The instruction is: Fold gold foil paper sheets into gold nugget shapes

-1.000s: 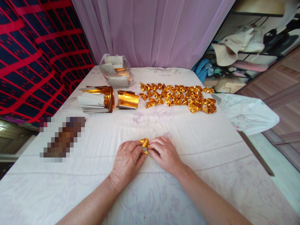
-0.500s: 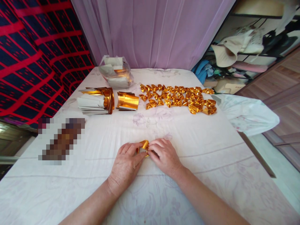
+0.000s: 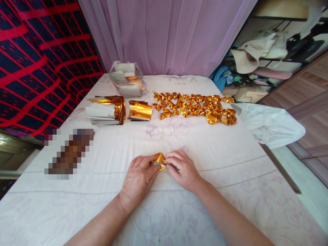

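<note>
We count one left hand [image 3: 139, 174] and one right hand [image 3: 183, 169], with one gold foil piece [image 3: 160, 159] between them. Beyond the left hand we find two stacks of sheets, one larger stack [image 3: 102, 112] and one smaller stack [image 3: 140, 110], and behind those one clear bag [image 3: 126, 80]. Beyond the right hand we see well over twenty folded gold pieces [image 3: 194, 104], too crowded for us to count exactly, and farther right one pale cap [image 3: 247, 58].
</note>
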{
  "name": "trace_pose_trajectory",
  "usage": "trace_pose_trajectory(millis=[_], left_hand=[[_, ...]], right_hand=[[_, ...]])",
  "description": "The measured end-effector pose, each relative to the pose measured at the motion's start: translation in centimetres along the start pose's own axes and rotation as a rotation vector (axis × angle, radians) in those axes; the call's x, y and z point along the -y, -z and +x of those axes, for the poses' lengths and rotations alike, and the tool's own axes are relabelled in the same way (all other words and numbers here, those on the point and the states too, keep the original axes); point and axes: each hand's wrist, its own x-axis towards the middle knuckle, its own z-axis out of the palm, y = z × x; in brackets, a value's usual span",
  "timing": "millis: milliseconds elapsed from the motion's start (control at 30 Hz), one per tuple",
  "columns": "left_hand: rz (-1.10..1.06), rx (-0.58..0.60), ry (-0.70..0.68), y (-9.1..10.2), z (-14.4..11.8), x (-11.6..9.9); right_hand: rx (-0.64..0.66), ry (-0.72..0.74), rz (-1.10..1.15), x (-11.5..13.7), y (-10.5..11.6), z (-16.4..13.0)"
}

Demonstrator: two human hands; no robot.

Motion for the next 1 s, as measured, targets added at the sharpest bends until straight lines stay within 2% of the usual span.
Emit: trace_pose_trajectory(millis=[167, 467, 733, 1000], left_hand=[[0.007, -0.006, -0.016, 0.01, 0.03, 0.06], [0.055, -0.009, -0.036, -0.13, 0.01, 0.17], [0.044, 0.006, -0.018, -0.10, 0.03, 0.05], [0.046, 0.014, -0.011, -0.15, 0.08, 0.02]], right_hand=[[0.015, -0.003, -0.063, 0.10, -0.36, 0.02], [0.041, -0.009, -0.032, 0.13, -0.15, 0.11], [0.009, -0.060, -0.070, 0.19, -0.83, 0.08], [0.047, -0.056, -0.033, 0.04, -0.53, 0.09]])
